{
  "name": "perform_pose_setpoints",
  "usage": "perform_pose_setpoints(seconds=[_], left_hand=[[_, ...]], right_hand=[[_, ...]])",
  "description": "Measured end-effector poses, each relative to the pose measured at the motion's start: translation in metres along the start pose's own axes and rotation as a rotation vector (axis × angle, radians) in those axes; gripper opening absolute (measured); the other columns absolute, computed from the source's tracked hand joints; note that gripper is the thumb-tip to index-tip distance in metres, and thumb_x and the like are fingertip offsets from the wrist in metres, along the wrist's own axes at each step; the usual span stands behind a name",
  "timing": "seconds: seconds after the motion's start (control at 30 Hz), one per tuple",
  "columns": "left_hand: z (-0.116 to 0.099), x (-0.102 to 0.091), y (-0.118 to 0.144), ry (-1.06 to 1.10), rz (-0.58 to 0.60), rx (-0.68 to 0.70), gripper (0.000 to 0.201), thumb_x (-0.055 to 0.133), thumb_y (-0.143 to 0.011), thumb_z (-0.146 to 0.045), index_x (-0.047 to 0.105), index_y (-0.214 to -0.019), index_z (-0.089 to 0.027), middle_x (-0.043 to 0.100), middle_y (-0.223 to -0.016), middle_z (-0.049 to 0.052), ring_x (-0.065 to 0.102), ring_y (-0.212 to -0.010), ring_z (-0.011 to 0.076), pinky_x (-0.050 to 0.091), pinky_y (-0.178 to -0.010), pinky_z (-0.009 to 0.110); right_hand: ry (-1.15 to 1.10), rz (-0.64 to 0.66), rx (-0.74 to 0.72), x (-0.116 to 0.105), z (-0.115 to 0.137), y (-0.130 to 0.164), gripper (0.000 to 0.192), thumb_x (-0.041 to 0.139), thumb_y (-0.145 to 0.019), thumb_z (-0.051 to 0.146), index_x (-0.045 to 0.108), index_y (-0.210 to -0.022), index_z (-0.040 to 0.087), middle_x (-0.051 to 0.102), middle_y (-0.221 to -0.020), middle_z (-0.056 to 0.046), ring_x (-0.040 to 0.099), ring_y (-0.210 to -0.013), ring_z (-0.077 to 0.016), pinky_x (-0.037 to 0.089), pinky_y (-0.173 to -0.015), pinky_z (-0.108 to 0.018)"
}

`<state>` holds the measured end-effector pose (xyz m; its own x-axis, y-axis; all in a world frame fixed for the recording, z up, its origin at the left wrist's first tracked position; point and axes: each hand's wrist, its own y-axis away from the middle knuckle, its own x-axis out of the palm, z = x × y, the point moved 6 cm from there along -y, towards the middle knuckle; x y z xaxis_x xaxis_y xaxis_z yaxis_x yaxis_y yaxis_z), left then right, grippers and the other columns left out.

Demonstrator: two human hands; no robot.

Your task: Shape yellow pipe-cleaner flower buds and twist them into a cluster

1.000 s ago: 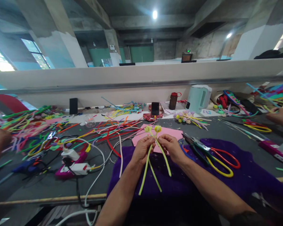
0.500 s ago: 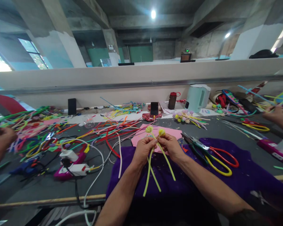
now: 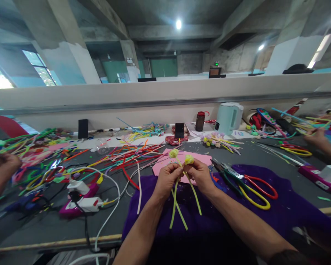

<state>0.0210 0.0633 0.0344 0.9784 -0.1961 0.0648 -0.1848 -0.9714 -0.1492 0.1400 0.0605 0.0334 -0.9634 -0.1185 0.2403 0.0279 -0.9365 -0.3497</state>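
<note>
Together, left hand point(image 3: 167, 177), right hand point(image 3: 200, 175) around 2 yellow-green stems point(image 3: 182, 184).

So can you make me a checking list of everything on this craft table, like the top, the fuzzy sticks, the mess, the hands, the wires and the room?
Surface: dark grey table with a purple cloth and a pink sheet.
Job's things: two yellow-green pipe cleaner stems with curled bud tips, stems hanging down.
Clutter: loose pipe cleaners, scissors, kettle, bottle, phone.
Grippers: left hand and right hand both pinch the stems.
Cables: white cable from a power strip.
Surroundings: concrete hall; other people's hands at both sides.
</note>
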Motion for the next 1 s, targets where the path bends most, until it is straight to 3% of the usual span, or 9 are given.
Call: perform_pose_setpoints(seconds=[0.37,0.67,0.83,1.0], left_hand=[[-0.005,0.004,0.003,-0.031,0.018,0.030,0.028,0.065,-0.068,-0.038,0.054,-0.058,-0.014,0.051,-0.049,-0.004,0.039,-0.042,0.0056,0.029,-0.045,0.020],[0.001,0.005,0.001,0.002,0.034,0.005,0.025,0.067,-0.067,-0.036,0.057,-0.062,-0.014,0.054,-0.053,-0.003,0.043,-0.045,0.0057,0.030,-0.046,0.019],[0.016,0.000,-0.004,0.123,0.035,-0.093,0.026,0.067,-0.067,-0.037,0.057,-0.064,-0.013,0.054,-0.052,-0.003,0.041,-0.040,0.0042,0.026,-0.042,0.018],[0.020,-0.003,-0.007,0.160,0.038,-0.102,0.028,0.067,-0.067,-0.037,0.055,-0.064,-0.013,0.052,-0.051,-0.003,0.039,-0.039,0.0033,0.022,-0.041,0.017]], right_hand=[[-0.018,0.011,-0.028,0.001,0.006,0.001,0.013,0.063,-0.069,0.027,0.058,-0.075,0.017,0.051,-0.054,0.005,0.039,-0.043,-0.0059,0.030,-0.040,-0.019],[-0.228,0.047,0.184,0.000,-0.016,-0.003,0.019,0.068,-0.066,0.030,0.056,-0.068,0.015,0.041,-0.047,0.007,0.030,-0.039,-0.0035,0.019,-0.037,-0.018],[-0.275,0.084,0.300,0.001,-0.021,-0.003,0.024,0.065,-0.069,0.036,0.059,-0.076,0.014,0.048,-0.055,0.004,0.035,-0.040,-0.0031,0.019,-0.037,-0.017],[-0.154,0.101,0.199,0.005,-0.011,-0.002,0.023,0.066,-0.069,0.034,0.059,-0.079,0.015,0.049,-0.054,0.005,0.033,-0.038,-0.0027,0.020,-0.036,-0.018]])
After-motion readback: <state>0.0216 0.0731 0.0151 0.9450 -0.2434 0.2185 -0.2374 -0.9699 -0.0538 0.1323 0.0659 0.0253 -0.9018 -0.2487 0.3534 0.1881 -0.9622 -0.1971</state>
